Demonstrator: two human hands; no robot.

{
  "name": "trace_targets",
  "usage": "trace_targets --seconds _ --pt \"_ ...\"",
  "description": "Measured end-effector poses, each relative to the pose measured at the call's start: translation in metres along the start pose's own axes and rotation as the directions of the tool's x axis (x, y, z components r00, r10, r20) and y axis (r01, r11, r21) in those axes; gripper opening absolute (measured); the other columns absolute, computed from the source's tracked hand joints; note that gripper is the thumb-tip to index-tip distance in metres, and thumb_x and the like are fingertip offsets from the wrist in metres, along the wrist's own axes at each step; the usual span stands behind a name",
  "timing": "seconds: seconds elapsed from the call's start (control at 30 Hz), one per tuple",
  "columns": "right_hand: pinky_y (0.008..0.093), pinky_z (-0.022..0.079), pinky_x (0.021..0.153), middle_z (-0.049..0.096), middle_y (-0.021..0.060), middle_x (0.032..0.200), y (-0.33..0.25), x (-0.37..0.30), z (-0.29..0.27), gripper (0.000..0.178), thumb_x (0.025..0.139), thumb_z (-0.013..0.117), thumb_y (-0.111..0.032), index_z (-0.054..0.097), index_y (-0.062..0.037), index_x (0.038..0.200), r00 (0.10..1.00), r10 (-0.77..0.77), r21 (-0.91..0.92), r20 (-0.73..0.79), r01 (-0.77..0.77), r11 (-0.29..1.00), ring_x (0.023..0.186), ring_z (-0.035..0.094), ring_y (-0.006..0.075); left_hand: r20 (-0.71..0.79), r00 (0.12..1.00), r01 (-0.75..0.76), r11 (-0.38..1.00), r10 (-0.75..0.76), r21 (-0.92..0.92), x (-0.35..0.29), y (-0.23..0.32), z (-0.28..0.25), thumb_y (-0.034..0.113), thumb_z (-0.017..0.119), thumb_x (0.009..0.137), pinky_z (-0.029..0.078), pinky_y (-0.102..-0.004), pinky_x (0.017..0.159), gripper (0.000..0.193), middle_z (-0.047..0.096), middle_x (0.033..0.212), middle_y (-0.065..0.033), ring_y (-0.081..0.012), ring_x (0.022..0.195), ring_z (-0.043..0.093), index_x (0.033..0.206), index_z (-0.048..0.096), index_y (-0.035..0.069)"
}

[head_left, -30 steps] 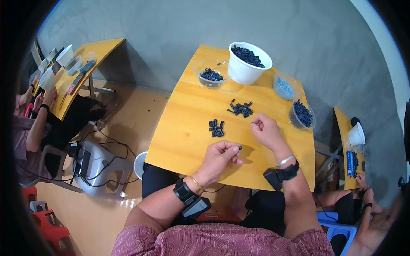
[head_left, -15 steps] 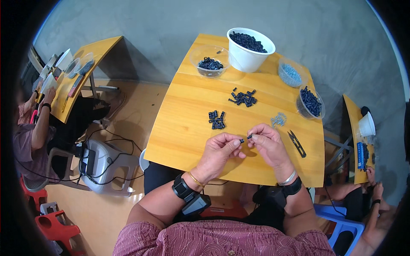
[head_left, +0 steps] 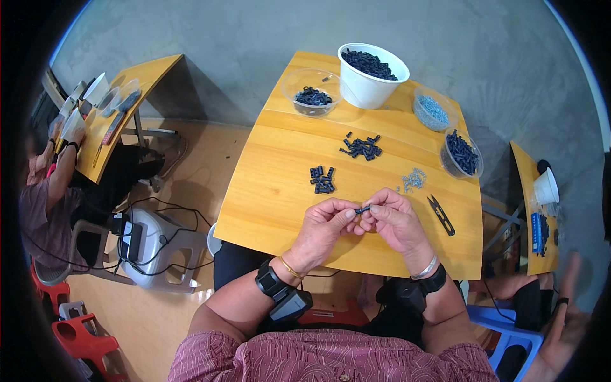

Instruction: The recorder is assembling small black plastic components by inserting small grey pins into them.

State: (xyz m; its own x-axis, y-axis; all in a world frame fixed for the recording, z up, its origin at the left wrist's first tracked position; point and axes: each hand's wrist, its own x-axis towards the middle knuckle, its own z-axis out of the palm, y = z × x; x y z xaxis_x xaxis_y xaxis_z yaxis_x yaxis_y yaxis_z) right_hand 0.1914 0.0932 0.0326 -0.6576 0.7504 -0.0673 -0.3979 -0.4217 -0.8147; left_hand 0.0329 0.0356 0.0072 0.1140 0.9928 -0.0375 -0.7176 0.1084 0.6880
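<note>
Above the near part of the wooden table, my left hand (head_left: pixel 329 224) pinches one end of a small black plastic part (head_left: pixel 362 210). My right hand (head_left: pixel 396 219) pinches the other end, so the fingertips of both hands nearly meet. Whether it is one piece or two pushed together is too small to tell. Beyond my hands lie two loose groups of small black parts, a nearer pile (head_left: pixel 323 180) and a farther pile (head_left: pixel 363 147). Small grey pieces (head_left: pixel 414 179) are scattered past my right hand. Black thread snips (head_left: pixel 442 215) lie to its right.
At the table's (head_left: pixel 267 191) far side stand a white bucket (head_left: pixel 356 92) of black parts, a clear bowl (head_left: pixel 312 109) of dark pieces, a tub (head_left: pixel 433 113) of pale blue pieces and another tub (head_left: pixel 461 155) of black parts. Other people sit at side tables, left and right.
My hands have come together: the black pieces that were apart at my fingertips now form one line between them. At the right, the other person's hands have moved off their table.
</note>
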Motion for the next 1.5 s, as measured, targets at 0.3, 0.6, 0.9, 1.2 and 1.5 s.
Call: trace_targets --seconds 0.3,0.6,0.9,1.2,1.5 --pt "0.0287 0.047 0.064 0.059 0.0087 0.075 0.006 0.002 0.0 0.003 0.083 0.053 -0.002 0.054 -0.001 0.086 1.0 -0.026 0.046 -0.012 0.027 0.999 0.066 0.056 0.0158 -0.033 0.998 -0.06 0.997 0.061 0.049 0.0 -0.004 -0.003 -0.001 0.05 0.086 0.051 -0.0266 0.068 0.013 0.061 0.084 -0.0114 -0.0146 0.071 0.057 0.096 0.058 -0.002" --pt "0.0359 0.047 0.067 0.059 0.0103 0.076 0.018 0.001 0.009 0.002 0.084 0.052 -0.001 0.053 -0.0013 0.086 0.996 -0.09 0.128 -0.021 0.092 0.987 0.067 0.055 0.0183 -0.027 0.944 -0.308 0.906 0.329 0.29 -0.005 -0.005 -0.001 -0.006 0.053 0.083 0.05 -0.0243 0.063 0.012 0.061 0.082 -0.011 -0.0141 0.069 0.059 0.093 0.059 -0.003" --pt "0.0361 0.046 0.068 0.058 0.0103 0.077 0.02 -0.004 0.011 0.0 0.084 0.052 -0.002 0.052 -0.0019 0.085 0.99 -0.135 0.087 -0.039 0.138 0.987 0.068 0.054 0.0178 -0.025 0.928 -0.341 0.874 0.372 0.346 -0.005 -0.008 0.0 -0.005 0.054 0.082 0.05 -0.0234 0.06 0.009 0.062 0.081 -0.0103 -0.0129 0.068 0.059 0.09 0.059 -0.003" --pt "0.0291 0.046 0.065 0.057 0.01 0.079 0.021 -0.003 0.009 0.004 0.085 0.051 -0.005 0.052 -0.0007 0.086 0.995 -0.077 0.111 -0.065 0.084 0.99 0.068 0.053 0.0168 -0.061 0.972 -0.203 0.944 0.226 0.261 -0.005 -0.002 0.002 -0.002 0.053 0.084 0.048 -0.0231 0.057 0.007 0.063 0.08 -0.0098 -0.0123 0.066 0.059 0.089 0.058 -0.004" --pt "0.0292 0.047 0.066 0.058 0.0105 0.081 0.022 -0.004 0.007 0.004 0.085 0.051 -0.004 0.053 -0.0005 0.088 0.989 -0.137 0.015 -0.055 0.138 0.99 0.07 0.055 0.0163 -0.021 0.995 -0.095 0.987 0.098 0.129 -0.002 -0.001 -0.002 0.0 0.048 0.087 0.048 -0.0239 0.058 0.011 0.062 0.082 -0.0124 -0.0148 0.066 0.058 0.092 0.057 -0.003"
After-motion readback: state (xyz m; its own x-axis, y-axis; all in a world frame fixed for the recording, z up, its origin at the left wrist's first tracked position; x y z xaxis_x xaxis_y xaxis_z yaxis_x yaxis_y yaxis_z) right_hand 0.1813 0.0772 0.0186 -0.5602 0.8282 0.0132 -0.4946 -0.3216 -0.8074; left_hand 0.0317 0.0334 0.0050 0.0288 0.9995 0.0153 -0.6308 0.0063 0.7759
